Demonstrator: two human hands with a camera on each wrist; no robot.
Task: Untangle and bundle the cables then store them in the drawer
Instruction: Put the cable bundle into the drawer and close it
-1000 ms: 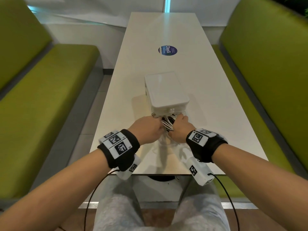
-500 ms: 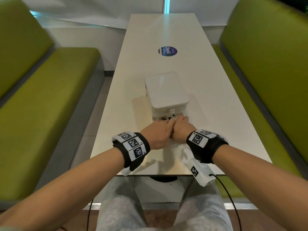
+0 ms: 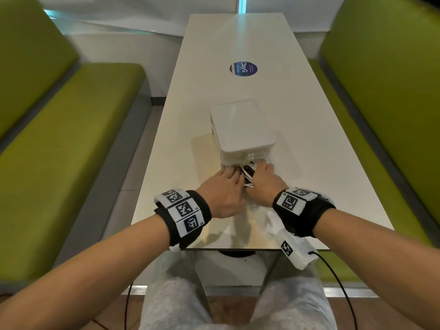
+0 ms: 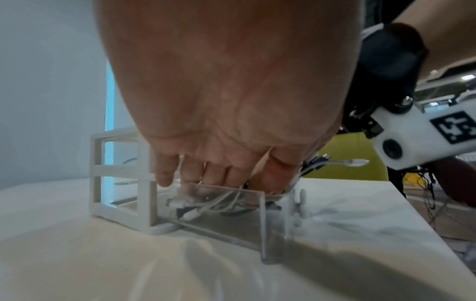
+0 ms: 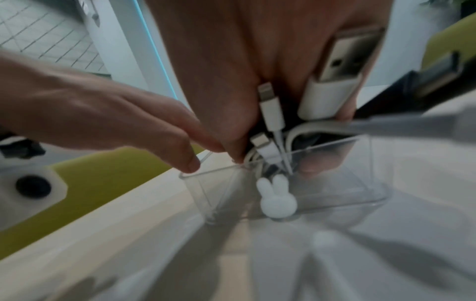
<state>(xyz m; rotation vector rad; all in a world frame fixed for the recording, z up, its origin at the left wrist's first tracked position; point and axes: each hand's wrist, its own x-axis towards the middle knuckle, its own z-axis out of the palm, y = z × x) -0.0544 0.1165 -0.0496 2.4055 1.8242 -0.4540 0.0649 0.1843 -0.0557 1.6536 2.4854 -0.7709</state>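
— Can you read anything from where you sit?
— Only "ClayG", in pale letters on the round dark blue sticker [image 3: 243, 69] stuck toward the far end of my table [image 3: 309, 115]. The smaller print on it is too fine to make out.
— And the bands on your wrists?
— Black-and-white square codes, plus tiny marks I can't read for certain.

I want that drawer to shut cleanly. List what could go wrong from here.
1. Plugs of the cable bundle stick up past the clear drawer rim under the right hand; they may catch on the white frame.
2. The left hand fingers reach into the drawer and could get pinched.
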